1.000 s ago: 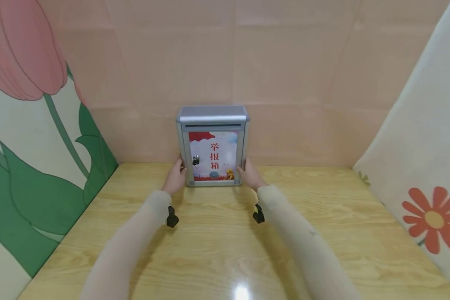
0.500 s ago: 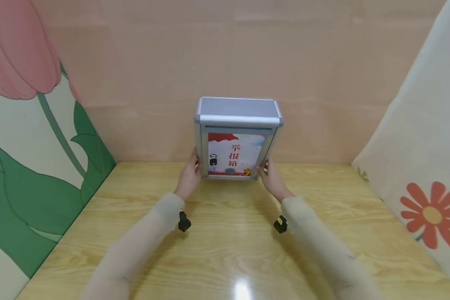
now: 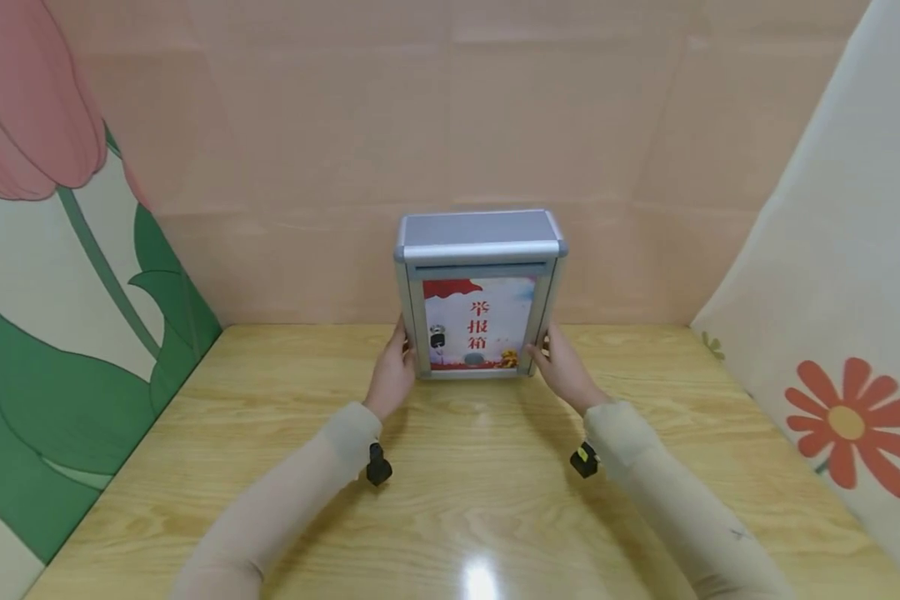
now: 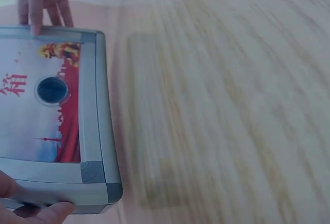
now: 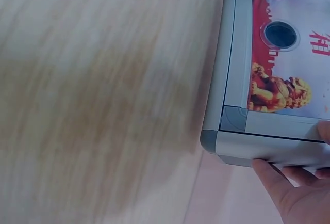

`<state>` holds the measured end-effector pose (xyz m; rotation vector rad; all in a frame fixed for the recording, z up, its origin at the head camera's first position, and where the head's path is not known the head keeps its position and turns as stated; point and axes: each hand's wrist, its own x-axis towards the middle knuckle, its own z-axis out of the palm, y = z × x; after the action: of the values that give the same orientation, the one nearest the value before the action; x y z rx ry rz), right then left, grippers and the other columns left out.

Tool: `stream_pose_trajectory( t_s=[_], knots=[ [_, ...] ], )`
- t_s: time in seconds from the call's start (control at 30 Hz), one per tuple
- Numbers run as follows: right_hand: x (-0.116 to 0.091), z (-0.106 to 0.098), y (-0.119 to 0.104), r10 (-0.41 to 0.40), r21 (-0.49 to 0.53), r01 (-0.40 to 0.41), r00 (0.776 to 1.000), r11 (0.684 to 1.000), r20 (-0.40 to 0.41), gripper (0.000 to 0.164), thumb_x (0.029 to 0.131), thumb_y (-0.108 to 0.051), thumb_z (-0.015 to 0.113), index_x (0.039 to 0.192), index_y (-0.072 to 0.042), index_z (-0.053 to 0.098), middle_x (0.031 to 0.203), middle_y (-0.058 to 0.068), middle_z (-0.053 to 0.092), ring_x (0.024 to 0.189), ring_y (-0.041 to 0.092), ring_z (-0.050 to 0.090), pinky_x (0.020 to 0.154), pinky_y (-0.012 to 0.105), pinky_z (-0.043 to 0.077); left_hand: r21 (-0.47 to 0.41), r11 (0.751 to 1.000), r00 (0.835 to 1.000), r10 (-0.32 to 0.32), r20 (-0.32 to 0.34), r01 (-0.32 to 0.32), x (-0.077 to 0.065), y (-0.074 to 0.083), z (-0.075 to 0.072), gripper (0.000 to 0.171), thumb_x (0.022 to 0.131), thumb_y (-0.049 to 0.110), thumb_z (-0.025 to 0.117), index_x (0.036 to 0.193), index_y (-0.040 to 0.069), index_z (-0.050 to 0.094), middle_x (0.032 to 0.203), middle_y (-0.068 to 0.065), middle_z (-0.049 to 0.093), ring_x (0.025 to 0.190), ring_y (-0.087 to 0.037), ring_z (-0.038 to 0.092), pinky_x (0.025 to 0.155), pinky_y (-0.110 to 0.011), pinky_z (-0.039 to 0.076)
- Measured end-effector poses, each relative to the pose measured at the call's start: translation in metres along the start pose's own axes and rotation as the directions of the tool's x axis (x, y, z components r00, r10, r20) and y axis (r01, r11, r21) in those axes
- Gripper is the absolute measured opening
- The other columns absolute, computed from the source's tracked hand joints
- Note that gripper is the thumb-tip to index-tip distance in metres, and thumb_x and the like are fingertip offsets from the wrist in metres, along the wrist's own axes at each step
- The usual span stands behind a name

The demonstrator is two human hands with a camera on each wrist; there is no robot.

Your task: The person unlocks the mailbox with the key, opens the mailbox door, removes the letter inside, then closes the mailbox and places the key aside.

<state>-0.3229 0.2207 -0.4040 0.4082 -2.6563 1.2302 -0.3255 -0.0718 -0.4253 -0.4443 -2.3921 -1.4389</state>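
Between both hands is a silver metal report box with a slot under its lid (image 3: 483, 265), and its front (image 3: 461, 325) bears red lettering. A small lock with keys (image 3: 438, 337) is on the front's left side. My left hand (image 3: 392, 375) grips the lower left side of the box, thumb toward the front. On the opposite side my right hand (image 3: 567, 367) grips it low down, its fingers (image 5: 270, 180) spread along the side wall. The left wrist view shows the lower frame (image 4: 103, 110) close to the table; whether it touches, I cannot tell.
The glossy wood-grain table (image 3: 450, 483) stretches out in front of the box. A peach cloth backdrop (image 3: 330, 133) hangs behind. Tulip-printed cloth (image 3: 45, 383) borders the left, and flower-printed cloth (image 3: 855, 275) the right.
Both hands lifted the box off the table and carried it right and nearer, then lowered it somewhat. It now looks larger, with more of its top showing.
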Motion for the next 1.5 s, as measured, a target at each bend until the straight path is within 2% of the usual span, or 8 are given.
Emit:
stream_pose_trajectory(
  t_s=[0.2,0.57,0.77,0.93,1.1,1.2,1.37,1.5],
  knots=[
    [-0.002,0.005,0.004,0.03,0.0,-0.03,0.999,1.0,0.024,0.024,0.101,-0.012,0.049,0.116,0.003,0.039,0.111,0.022,0.049,0.124,0.043,0.047,0.102,0.053,0.043,0.004,1.0,1.0,0.014,0.008,-0.014,-0.003,-0.005,0.001,0.065,0.098,-0.004,0.043,0.155,0.01,0.015,0.15,-0.022,0.037,0.128,-0.036,0.05,0.105,-0.043,0.043],
    [0.0,0.009,0.008,0.012,-0.005,-0.012,1.0,1.0,0.003,0.027,0.101,-0.011,0.049,0.121,0.005,0.039,0.112,0.023,0.05,0.121,0.043,0.049,0.101,0.053,0.044,0.059,0.998,0.999,-0.026,0.044,0.024,0.004,-0.01,0.0,0.066,0.1,0.0,0.043,0.156,0.016,0.011,0.154,-0.016,0.032,0.13,-0.033,0.049,0.106,-0.041,0.042],
    [0.002,0.008,0.009,0.018,-0.047,-0.016,0.999,0.999,0.035,0.023,0.102,-0.016,0.047,0.114,0.002,0.04,0.111,0.022,0.049,0.123,0.043,0.047,0.1,0.053,0.045,0.07,0.997,0.996,-0.042,0.075,0.037,0.006,-0.008,-0.004,0.066,0.101,0.003,0.041,0.156,0.02,0.01,0.156,-0.013,0.031,0.133,-0.031,0.046,0.108,-0.041,0.04],
    [0.004,0.007,0.012,0.023,-0.068,-0.019,0.998,0.998,0.052,0.022,0.103,-0.021,0.045,0.109,-0.001,0.04,0.109,0.021,0.049,0.121,0.043,0.049,0.097,0.053,0.046,0.095,0.994,0.994,-0.061,0.087,0.053,0.009,-0.008,-0.005,0.066,0.102,0.005,0.041,0.156,0.024,0.009,0.152,-0.013,0.038,0.132,-0.028,0.047,0.107,-0.04,0.041],
    [0.006,0.007,0.015,0.0,-0.08,0.002,0.999,0.997,0.034,0.028,0.103,-0.027,0.045,0.111,0.0,0.042,0.112,0.023,0.05,0.117,0.043,0.05,0.095,0.054,0.047,0.068,0.995,0.991,-0.081,0.107,0.074,0.012,-0.006,-0.005,0.065,0.103,0.007,0.04,0.156,0.026,0.008,0.154,-0.014,0.035,0.133,-0.03,0.046,0.106,-0.04,0.042],
    [0.007,0.006,0.016,0.021,-0.089,-0.017,0.999,0.996,0.038,0.03,0.103,-0.028,0.046,0.113,0.0,0.042,0.114,0.023,0.051,0.117,0.043,0.05,0.096,0.054,0.046,0.084,0.993,0.988,-0.088,0.129,0.078,0.012,-0.005,-0.007,0.066,0.103,0.008,0.04,0.156,0.026,0.005,0.154,-0.014,0.034,0.134,-0.03,0.046,0.105,-0.039,0.042],
    [0.009,0.004,0.02,0.058,-0.09,-0.051,0.995,0.995,0.082,0.041,0.101,-0.028,0.051,0.128,0.001,0.04,0.126,0.024,0.05,0.125,0.043,0.048,0.1,0.053,0.045,0.101,0.99,0.974,-0.113,0.198,0.094,0.012,-0.006,-0.013,0.069,0.101,0.007,0.043,0.156,0.022,0.004,0.153,-0.015,0.036,0.135,-0.029,0.044,0.105,-0.039,0.043],
    [0.008,-0.003,0.022,0.112,-0.069,-0.102,0.981,0.992,0.157,0.054,0.1,-0.024,0.053,0.141,0.004,0.03,0.137,0.028,0.044,0.127,0.045,0.046,0.1,0.052,0.046,0.122,0.983,0.952,-0.163,0.259,0.135,0.013,-0.014,-0.015,0.062,0.098,0.007,0.051,0.152,0.004,0.021,0.141,-0.02,0.048,0.127,-0.031,0.052,0.101,-0.04,0.048]
  ],
)
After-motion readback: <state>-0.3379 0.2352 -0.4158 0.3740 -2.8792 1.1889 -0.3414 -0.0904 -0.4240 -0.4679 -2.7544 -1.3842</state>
